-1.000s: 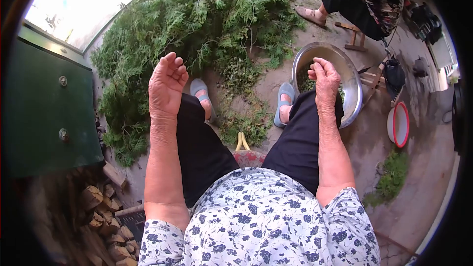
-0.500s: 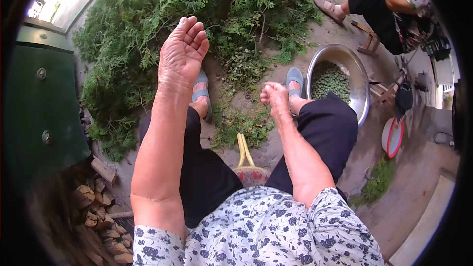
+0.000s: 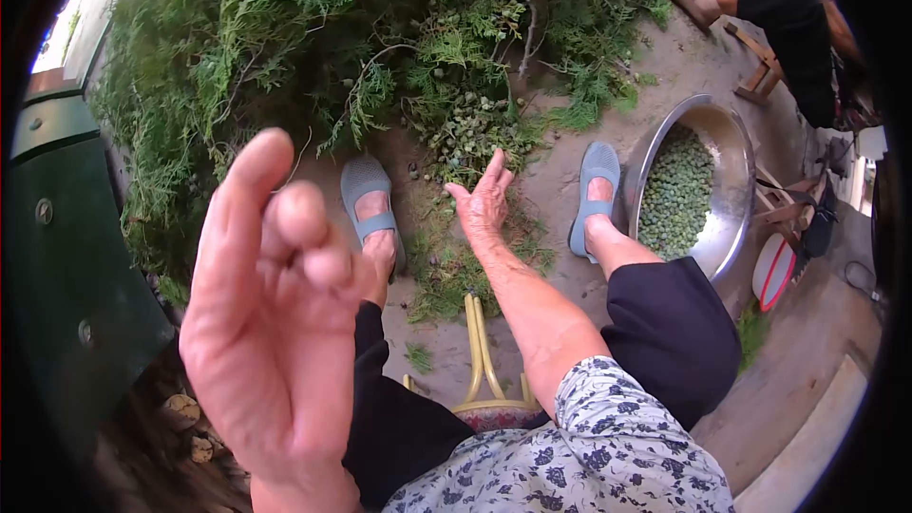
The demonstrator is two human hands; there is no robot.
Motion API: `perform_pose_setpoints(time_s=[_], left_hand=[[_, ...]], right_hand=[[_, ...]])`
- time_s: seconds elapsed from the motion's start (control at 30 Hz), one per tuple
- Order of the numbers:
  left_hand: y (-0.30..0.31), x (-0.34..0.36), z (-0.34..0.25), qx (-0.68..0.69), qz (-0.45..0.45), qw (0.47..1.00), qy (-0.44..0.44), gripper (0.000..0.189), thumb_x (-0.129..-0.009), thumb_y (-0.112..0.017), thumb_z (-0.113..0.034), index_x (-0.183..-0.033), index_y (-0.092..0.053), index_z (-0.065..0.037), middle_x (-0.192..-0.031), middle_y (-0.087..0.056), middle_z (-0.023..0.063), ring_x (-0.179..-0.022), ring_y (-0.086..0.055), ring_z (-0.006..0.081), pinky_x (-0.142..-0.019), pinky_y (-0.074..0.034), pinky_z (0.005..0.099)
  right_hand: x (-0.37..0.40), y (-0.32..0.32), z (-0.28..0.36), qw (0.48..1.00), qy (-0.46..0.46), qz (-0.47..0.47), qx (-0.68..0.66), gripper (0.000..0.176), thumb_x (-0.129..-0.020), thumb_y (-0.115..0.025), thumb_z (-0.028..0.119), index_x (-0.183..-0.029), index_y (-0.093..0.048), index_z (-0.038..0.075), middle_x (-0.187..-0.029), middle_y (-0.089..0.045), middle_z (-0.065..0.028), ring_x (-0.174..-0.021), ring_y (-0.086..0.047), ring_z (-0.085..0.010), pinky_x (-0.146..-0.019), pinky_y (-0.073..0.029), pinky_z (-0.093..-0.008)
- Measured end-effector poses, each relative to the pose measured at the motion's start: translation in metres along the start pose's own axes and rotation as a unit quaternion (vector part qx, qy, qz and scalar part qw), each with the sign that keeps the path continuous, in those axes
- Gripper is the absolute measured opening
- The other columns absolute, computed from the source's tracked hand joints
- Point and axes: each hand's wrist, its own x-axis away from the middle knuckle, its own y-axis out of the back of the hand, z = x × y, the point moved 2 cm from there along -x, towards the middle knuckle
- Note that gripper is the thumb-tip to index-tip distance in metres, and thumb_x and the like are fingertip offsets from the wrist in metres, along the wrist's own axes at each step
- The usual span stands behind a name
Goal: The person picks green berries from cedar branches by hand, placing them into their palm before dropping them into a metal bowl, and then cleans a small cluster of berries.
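Green cones [image 3: 676, 192] are held in a big, shiny metal basin [image 3: 730, 228], set on the ground just beside the person's right shoe [image 3: 597, 185]. More cones [image 3: 470, 133] are heaped on the ground between the 2 shoes and a little past them, next to leafy green branches [image 3: 313, 28].

The right hand [image 3: 484, 206] is stretched out low, near the heap. It is open, with the thumb held apart from the fingers, and nothing can be seen gripped in it. The left hand [image 3: 275, 323] is raised close to the camera. Its palm is turned to view and its fingers are partly bent. The grip is loosely open, and no thing is seen in it.

The left shoe [image 3: 368, 195] is placed by the edge of the branches. Bits of green leaf [image 3: 456, 266] are scattered between the feet, and behind them a chair [image 3: 480, 351] with a yellow frame is seen.

Past the basin, a low wooden stool [image 3: 758, 68] and the dark-clothed leg of 1 other person [image 3: 787, 24] are seen. A white tub with a red rim [image 3: 773, 271] is tipped on its side. At the far left, a dark green door [image 3: 81, 247] is seen, with cut wood [image 3: 180, 411] below it.
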Motion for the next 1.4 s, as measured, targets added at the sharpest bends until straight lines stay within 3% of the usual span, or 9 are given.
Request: perform_pose_setpoints(time_s=[0.13, 0.2, 0.3, 0.57, 0.93, 1.13, 1.17, 1.23, 1.4], left_hand=[[0.003, 0.000, 0.006, -0.004, 0.022, 1.000, 0.015, 0.038, -0.100, -0.039, -0.022, -0.129, -0.041, 0.003, -0.083, -0.048, 0.0050, -0.067, -0.038, 0.0138, -0.062, -0.036, 0.0281], [0.002, 0.000, 0.010, 0.012, 0.055, 0.998, 0.013, 0.037, -0.100, -0.038, -0.022, -0.128, -0.042, 0.003, -0.083, -0.049, 0.0059, -0.066, -0.038, 0.0135, -0.061, -0.035, 0.0281], [-0.002, -0.001, 0.013, -0.020, 0.061, 0.997, 0.030, 0.035, -0.100, -0.038, -0.021, -0.125, -0.044, 0.002, -0.084, -0.052, 0.0070, -0.066, -0.039, 0.0137, -0.061, -0.036, 0.0283], [-0.005, -0.001, 0.016, -0.029, 0.078, 0.996, 0.025, 0.031, -0.100, -0.039, -0.020, -0.123, -0.044, 0.001, -0.084, -0.053, 0.0077, -0.067, -0.041, 0.0141, -0.061, -0.037, 0.0279], [-0.021, -0.011, 0.030, -0.098, -0.036, 0.994, -0.005, 0.026, -0.091, -0.058, -0.012, -0.114, -0.054, -0.001, -0.099, -0.061, 0.0063, -0.086, -0.058, 0.0128, -0.076, -0.047, 0.0258], [-0.026, -0.012, 0.064, -0.130, -0.018, 0.990, 0.055, 0.032, -0.086, -0.066, -0.019, -0.113, -0.057, -0.004, -0.107, -0.061, 0.0033, -0.100, -0.055, 0.0123, -0.084, -0.041, 0.0269], [-0.028, -0.013, 0.066, -0.110, 0.033, 0.992, 0.060, 0.030, -0.087, -0.065, -0.021, -0.111, -0.058, -0.005, -0.106, -0.062, 0.0030, -0.099, -0.055, 0.0114, -0.083, -0.041, 0.0267], [-0.032, -0.015, 0.069, -0.059, 0.133, 0.988, 0.056, 0.025, -0.087, -0.065, -0.023, -0.106, -0.061, -0.007, -0.097, -0.064, 0.0015, -0.091, -0.057, 0.0090, -0.078, -0.042, 0.0235], [-0.041, -0.003, 0.057, -0.050, 0.176, 0.983, 0.030, 0.018, -0.088, -0.062, -0.016, -0.103, -0.061, -0.006, -0.092, -0.064, 0.0028, -0.086, -0.059, 0.0093, -0.070, -0.044, 0.0194]], right_hand=[[-0.018, -0.026, -0.007, 0.982, 0.122, -0.091, 0.110, 0.102, -0.065, -0.081, 0.022, -0.142, -0.016, 0.006, -0.120, -0.036, -0.0209, -0.100, -0.053, -0.0387, -0.076, -0.050, -0.0438], [-0.024, -0.030, -0.020, 0.978, 0.132, -0.138, 0.083, 0.083, -0.068, -0.077, 0.018, -0.137, -0.032, 0.007, -0.114, -0.044, -0.0171, -0.091, -0.057, -0.0354, -0.071, -0.050, -0.0435], [-0.033, -0.030, -0.034, 0.977, 0.156, -0.123, -0.078, 0.026, -0.074, -0.070, 0.008, -0.099, -0.063, 0.003, -0.086, -0.059, -0.0108, -0.078, -0.061, -0.0279, -0.068, -0.049, -0.0389], [-0.047, 0.043, -0.039, 0.904, -0.069, 0.022, -0.422, 0.015, -0.082, -0.063, 0.001, -0.097, -0.062, 0.002, -0.083, -0.062, -0.0009, -0.059, -0.056, -0.0071, -0.050, -0.046, -0.0199], [-0.036, 0.085, 0.030, 0.738, -0.049, 0.138, -0.658, 0.004, -0.088, -0.060, 0.004, -0.091, -0.058, 0.003, -0.075, -0.058, -0.0012, -0.060, -0.057, -0.0132, -0.055, -0.051, -0.0292], [0.038, 0.178, 0.151, 0.830, 0.168, -0.014, -0.532, 0.009, -0.085, -0.064, 0.006, -0.094, -0.065, 0.004, -0.082, -0.062, -0.0020, -0.069, -0.059, -0.0117, -0.058, -0.048, -0.0245], [0.055, 0.194, 0.166, 0.856, 0.287, -0.126, -0.411, 0.010, -0.083, -0.065, 0.006, -0.093, -0.065, 0.004, -0.083, -0.062, -0.0033, -0.074, -0.060, -0.0143, -0.061, -0.048, -0.0260], [0.077, 0.209, 0.180, 0.828, 0.440, -0.270, -0.217, 0.013, -0.078, -0.069, 0.004, -0.090, -0.065, 0.004, -0.087, -0.061, -0.0057, -0.080, -0.059, -0.0184, -0.071, -0.048, -0.0294], [0.115, 0.234, 0.187, 0.773, 0.557, -0.294, -0.073, 0.021, -0.070, -0.070, 0.001, -0.090, -0.065, 0.002, -0.090, -0.060, -0.0095, -0.085, -0.056, -0.0258, -0.075, -0.043, -0.0372]])
